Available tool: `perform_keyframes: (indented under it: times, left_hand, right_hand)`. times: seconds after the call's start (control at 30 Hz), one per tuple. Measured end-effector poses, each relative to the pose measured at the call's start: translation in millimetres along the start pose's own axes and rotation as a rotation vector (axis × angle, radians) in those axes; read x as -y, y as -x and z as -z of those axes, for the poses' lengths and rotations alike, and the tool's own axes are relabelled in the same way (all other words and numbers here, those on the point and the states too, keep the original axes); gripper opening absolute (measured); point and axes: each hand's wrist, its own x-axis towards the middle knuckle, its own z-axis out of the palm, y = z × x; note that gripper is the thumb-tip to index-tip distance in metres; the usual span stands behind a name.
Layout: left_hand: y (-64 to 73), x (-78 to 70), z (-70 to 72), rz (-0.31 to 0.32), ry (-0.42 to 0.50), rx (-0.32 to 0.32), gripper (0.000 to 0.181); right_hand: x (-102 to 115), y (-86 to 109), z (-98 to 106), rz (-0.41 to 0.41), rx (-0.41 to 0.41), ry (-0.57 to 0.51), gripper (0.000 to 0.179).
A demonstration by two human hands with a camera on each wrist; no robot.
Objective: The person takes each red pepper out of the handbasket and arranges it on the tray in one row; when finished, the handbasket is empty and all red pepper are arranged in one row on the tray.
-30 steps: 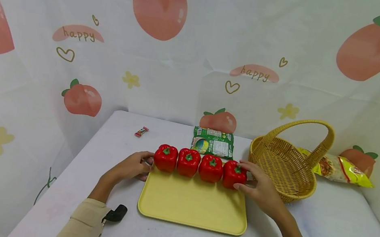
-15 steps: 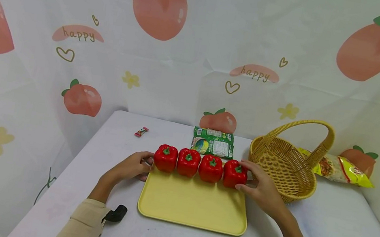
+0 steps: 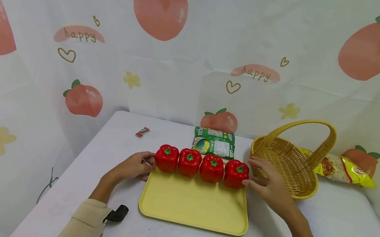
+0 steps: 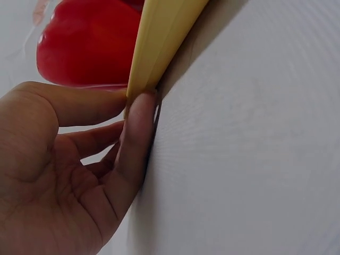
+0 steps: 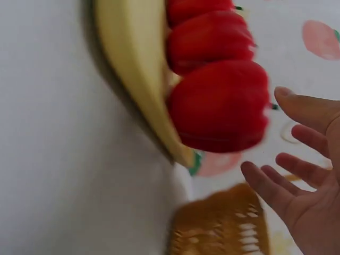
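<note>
Several red bell peppers stand in a row along the far edge of a yellow tray [image 3: 195,205]. My left hand [image 3: 133,165] is at the tray's far left corner, beside the leftmost bell pepper [image 3: 167,158]. In the left wrist view its fingers [image 4: 139,114] pinch the tray's rim, one fingertip at the underside. My right hand [image 3: 271,188] is just right of the rightmost bell pepper [image 3: 236,174], fingers spread and holding nothing. The right wrist view shows a gap between its fingertips [image 5: 249,169] and that pepper.
A yellow wicker basket [image 3: 306,189] with a tall handle stands right of the tray, close behind my right hand. A green packet [image 3: 214,142] lies behind the peppers, a yellow packet [image 3: 346,170] beyond the basket, and a small red wrapped sweet [image 3: 142,132] at back left.
My right hand has let go of the rightmost bell pepper and moved right, away from it. The left hand stays at the tray corner.
</note>
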Motion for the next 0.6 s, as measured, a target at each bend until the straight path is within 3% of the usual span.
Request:
perform_keyframes:
  times: [0.17,0.3,0.47,0.6]
  left_hand:
    - [3.1,-4.7,-0.7,0.0,-0.052,-0.014,0.058]
    - [5.8,-7.9,-0.1,-0.03,-0.117,-0.062,0.054]
    - [4.8,-6.9,3.3,-0.126,-0.205,-0.171,0.046]
    - [4.2,-9.0,9.6,-0.22,-0.353,-0.289,0.046]
  right_hand:
    - [2,12.4,31,0.045,-0.098,0.086,0.057]
    - [-6,29.1,61,0.057,-0.179,0.183,0.051]
    - [-28,47.6,103,0.006,-0.24,0.297,0.043]
    - [-52,49.8,137,-0.054,-0.206,0.383,0.044]
